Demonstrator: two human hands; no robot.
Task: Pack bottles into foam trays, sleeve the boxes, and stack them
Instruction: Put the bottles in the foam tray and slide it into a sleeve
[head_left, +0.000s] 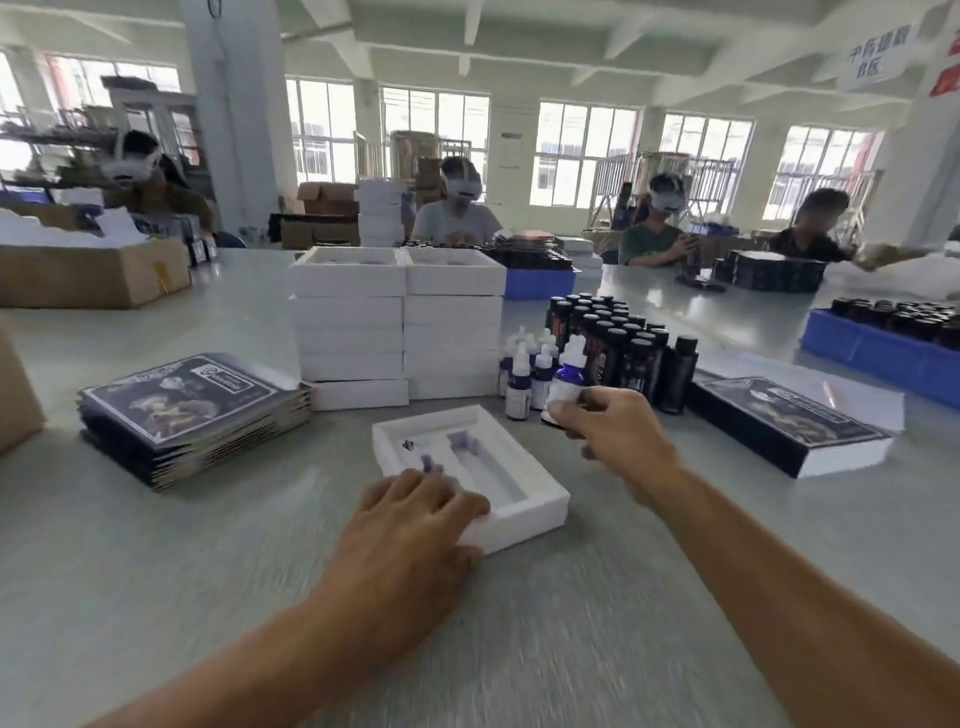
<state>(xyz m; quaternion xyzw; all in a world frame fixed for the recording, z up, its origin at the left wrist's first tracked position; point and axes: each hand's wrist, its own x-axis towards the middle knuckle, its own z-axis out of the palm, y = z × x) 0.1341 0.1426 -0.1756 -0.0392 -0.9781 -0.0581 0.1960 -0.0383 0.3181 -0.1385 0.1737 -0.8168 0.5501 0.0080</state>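
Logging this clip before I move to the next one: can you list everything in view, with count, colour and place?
foam tray: one, white, open on the table in front, slots look empty
dropper bottle: one, blue with white cap, in the right hand
other dropper bottles: a few, blue and white, standing behind the tray
black bottles: a dense cluster, too many to count, right of the white boxes
white boxes: two stacks side by side, centre
flat sleeves: one pile, dark printed, left
sleeved boxes: dark printed, right; count unclear
blue bins: two, far right and centre back
cardboard box: brown, far left
other workers: four, seated at the back
left hand: on the tray's near corner
right hand: gripping the dropper bottle
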